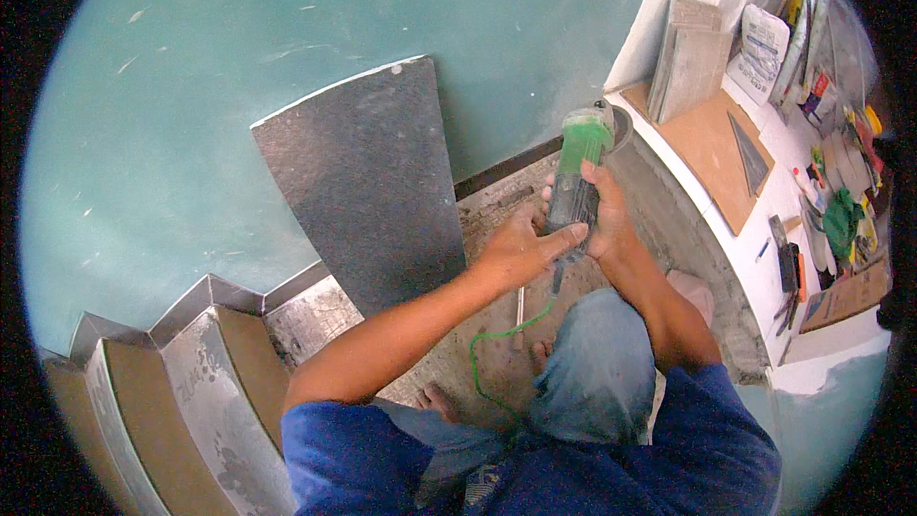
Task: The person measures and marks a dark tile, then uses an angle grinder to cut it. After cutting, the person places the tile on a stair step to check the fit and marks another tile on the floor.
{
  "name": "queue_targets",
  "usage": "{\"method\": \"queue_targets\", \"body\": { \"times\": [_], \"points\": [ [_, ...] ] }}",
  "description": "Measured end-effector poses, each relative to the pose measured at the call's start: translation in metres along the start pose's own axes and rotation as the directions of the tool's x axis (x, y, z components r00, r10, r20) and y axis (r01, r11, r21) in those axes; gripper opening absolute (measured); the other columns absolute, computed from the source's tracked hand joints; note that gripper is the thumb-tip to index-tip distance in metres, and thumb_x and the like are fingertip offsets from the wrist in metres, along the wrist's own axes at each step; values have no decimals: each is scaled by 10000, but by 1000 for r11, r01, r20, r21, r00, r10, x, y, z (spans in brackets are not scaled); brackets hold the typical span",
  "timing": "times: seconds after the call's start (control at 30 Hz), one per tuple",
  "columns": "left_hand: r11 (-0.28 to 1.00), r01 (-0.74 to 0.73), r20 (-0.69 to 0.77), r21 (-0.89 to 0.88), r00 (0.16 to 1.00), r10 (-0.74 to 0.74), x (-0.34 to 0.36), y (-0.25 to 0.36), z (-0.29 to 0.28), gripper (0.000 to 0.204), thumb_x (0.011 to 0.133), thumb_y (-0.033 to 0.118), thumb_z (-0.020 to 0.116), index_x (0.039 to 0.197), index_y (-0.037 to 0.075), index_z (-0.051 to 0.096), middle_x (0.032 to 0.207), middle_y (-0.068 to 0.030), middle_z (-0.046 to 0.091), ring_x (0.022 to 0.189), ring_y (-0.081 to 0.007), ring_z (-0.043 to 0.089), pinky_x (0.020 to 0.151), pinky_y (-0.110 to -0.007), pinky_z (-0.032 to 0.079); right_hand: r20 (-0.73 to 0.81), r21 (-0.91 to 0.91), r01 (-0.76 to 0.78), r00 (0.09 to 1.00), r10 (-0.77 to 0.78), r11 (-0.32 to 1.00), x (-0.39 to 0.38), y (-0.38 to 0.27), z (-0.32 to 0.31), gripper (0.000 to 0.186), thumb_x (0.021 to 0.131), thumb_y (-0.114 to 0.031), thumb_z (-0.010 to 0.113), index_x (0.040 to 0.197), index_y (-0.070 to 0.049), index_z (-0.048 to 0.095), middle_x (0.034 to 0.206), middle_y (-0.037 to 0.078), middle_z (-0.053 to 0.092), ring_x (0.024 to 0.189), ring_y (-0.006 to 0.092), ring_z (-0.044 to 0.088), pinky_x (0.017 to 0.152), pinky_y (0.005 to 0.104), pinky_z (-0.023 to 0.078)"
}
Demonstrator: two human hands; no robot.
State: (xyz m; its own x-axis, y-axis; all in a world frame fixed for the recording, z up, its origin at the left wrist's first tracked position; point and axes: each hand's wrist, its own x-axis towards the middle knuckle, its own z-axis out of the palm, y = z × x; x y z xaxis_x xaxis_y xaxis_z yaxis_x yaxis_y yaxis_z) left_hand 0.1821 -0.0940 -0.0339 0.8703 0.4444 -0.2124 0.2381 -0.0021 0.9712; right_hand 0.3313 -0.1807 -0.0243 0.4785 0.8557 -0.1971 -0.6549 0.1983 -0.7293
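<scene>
A green and black angle grinder is held upright in front of me, its head pointing away from my body and a green cord hanging from its lower end. My left hand grips the black body low down, thumb across it. My right hand grips it from the right, higher up, with some fingers hidden behind it. Left of the grinder, a dark grey tile with an arched top leans against the teal wall.
Steps descend at lower left. At right, a white ledge bears grey tile pieces, a brown board, a metal set square, a white bag and several tools. My bare feet are on the dusty landing.
</scene>
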Motion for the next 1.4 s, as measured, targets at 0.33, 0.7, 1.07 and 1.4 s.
{"method": "queue_targets", "body": {
  "times": [0.33,0.7,1.07,1.4],
  "points": [
    [925,-280,-76,256,948,308,-26,31,-17,457,861,404,780,1051,1,675,990,-151,713,885,-273,691,817,-395,543,-111,-117,18,993,-31,993,-6,-4,1,354,887,-329,742,1045,-34,624,869,127,686,745,241,692,696,395,607],
    [928,-305,-882,214,348,318,-113,-14,-198,319,1009,237,639,1214,35,501,1165,-64,504,1097,-174,479,1011,-336,389,-110,-276,265,946,-305,924,2,-36,-51,377,891,-326,718,1068,-4,629,871,132,693,719,215,690,685,371,606],
    [932,-357,-930,56,322,179,-73,-54,-197,420,1044,446,548,1034,26,547,943,-4,530,894,-119,453,814,-295,392,-134,-321,246,944,-301,915,-29,-40,-70,322,819,-180,768,1068,-37,622,829,82,684,648,198,670,590,335,568],
    [946,-218,-852,239,420,312,-61,-10,-150,449,1060,408,518,880,2,585,816,9,501,800,-126,429,728,-310,390,-117,-739,240,875,-470,629,-80,-105,-77,523,747,-216,812,1187,-22,607,969,84,693,826,193,666,768,342,540]
  ]
}}
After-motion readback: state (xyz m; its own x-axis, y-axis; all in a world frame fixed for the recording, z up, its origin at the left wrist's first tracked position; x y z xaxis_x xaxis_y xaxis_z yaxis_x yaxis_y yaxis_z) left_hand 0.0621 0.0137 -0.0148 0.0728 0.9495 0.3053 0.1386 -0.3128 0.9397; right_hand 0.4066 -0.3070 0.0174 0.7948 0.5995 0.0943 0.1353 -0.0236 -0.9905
